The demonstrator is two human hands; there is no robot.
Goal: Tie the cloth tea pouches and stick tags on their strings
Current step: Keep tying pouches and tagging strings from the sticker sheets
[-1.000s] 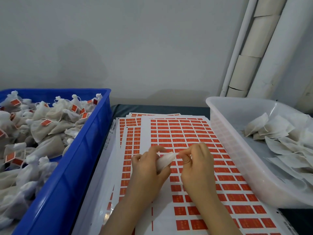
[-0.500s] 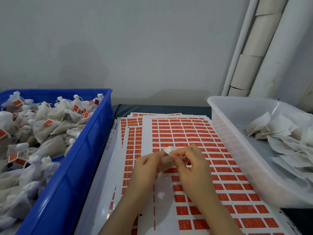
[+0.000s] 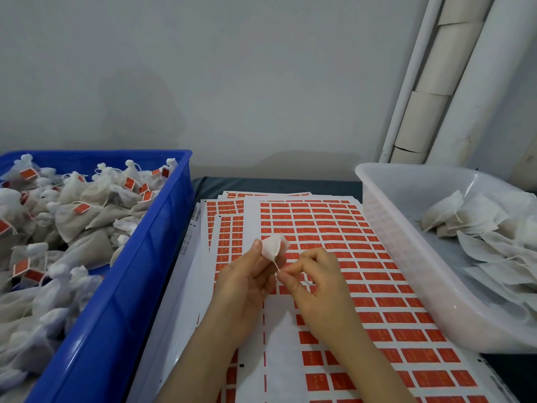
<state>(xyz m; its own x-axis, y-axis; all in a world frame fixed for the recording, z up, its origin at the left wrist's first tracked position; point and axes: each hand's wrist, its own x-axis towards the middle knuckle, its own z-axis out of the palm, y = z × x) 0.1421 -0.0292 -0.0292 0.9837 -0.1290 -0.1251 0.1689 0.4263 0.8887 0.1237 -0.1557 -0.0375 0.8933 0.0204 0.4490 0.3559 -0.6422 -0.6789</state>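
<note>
1. Left hand (image 3: pixel 244 286), centre of frame: fingers curled, thumb and fingertips grip a small white cloth pouch (image 3: pixel 274 246). The pouch is held up off the sheets, gathered neck pointing down-right.
2. Right hand (image 3: pixel 318 286), just right of the left hand: thumb and index pinch the end of the pouch's string (image 3: pixel 276 264), other fingers loosely curled. The string runs short and straight from the pouch neck to the pinch.
3. No tag visible on this string.
4. Under both hands: a stack of sticker sheets (image 3: pixel 322 225), white backing with rows of red tags, fanned slightly at the top-left corner. Some rows at lower centre are bare.
5. Left of frame: blue crate (image 3: pixel 145 266) holding tied pouches (image 3: pixel 96 219), many with red tags on their strings.
6. Right of frame: clear tub (image 3: pixel 386 225) holding flat pouches (image 3: pixel 476 219), untied, no tags seen.
7. Upper right: white pipes (image 3: pixel 430 82) against the grey wall.
</note>
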